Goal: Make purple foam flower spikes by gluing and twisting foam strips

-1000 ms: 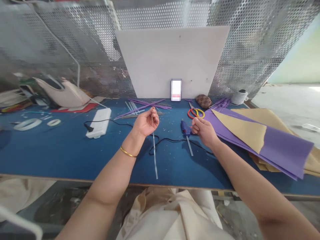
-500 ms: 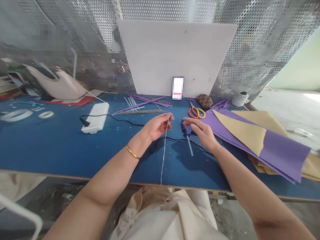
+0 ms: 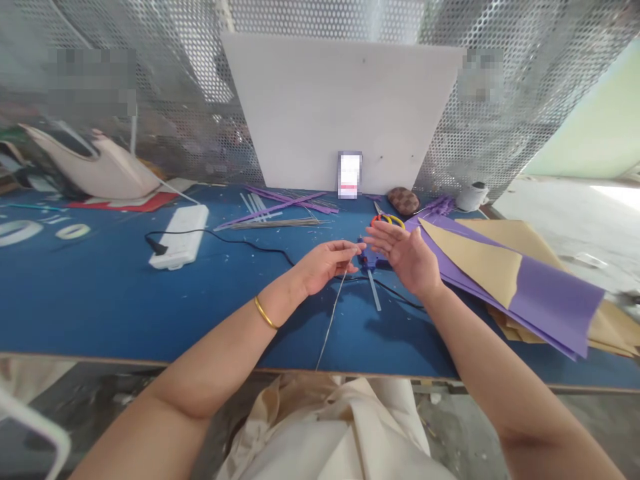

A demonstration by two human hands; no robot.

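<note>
My left hand [image 3: 327, 265], with a gold bangle on its wrist, pinches the top of a thin pale wire [image 3: 332, 320] that hangs down toward the table's front edge. Just right of it, my right hand [image 3: 407, 257] is spread with the palm showing and nothing in it. Between and partly behind the hands lies a blue glue gun [image 3: 369, 259] with a clear glue stick [image 3: 375, 292] pointing toward me. Red and yellow scissors [image 3: 395, 220] lie behind my right fingers, which partly hide them.
Purple and tan sheets [image 3: 550, 293] lie at the right. A white power strip [image 3: 181, 237] with a black cord is at the left. Purple strips [image 3: 285, 205] and thin wires [image 3: 280, 224] lie behind. A phone [image 3: 349, 175] leans on a white board [image 3: 340, 100].
My left hand has moved slightly right and nearer to me with the wire. My right hand has turned its palm into view and its fingers have spread. The view has shifted a little.
</note>
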